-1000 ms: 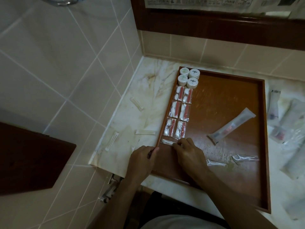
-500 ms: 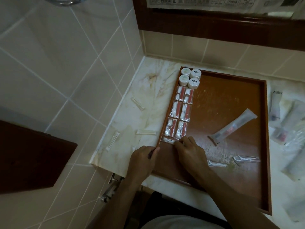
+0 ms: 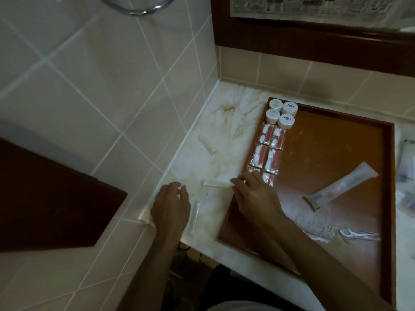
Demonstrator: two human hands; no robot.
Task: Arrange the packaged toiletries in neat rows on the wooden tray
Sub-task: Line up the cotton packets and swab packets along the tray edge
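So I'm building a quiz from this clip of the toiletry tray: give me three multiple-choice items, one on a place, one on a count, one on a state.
1. Where do the round white jars stand?
A. far left corner of the wooden tray
B. middle of the tray
C. on the counter outside the tray

2. How many round white jars are there?
A. two
B. four
C. six

3. How does the long toothbrush packet lie?
A. in line with the rows
B. standing on end
C. askew on the tray, apart from the rows

Answers: 1 A, the jars sit against the tray's far and left rims. 2 B, two pairs side by side. 3 C, it lies diagonally on bare wood, right of the red-and-white packets.
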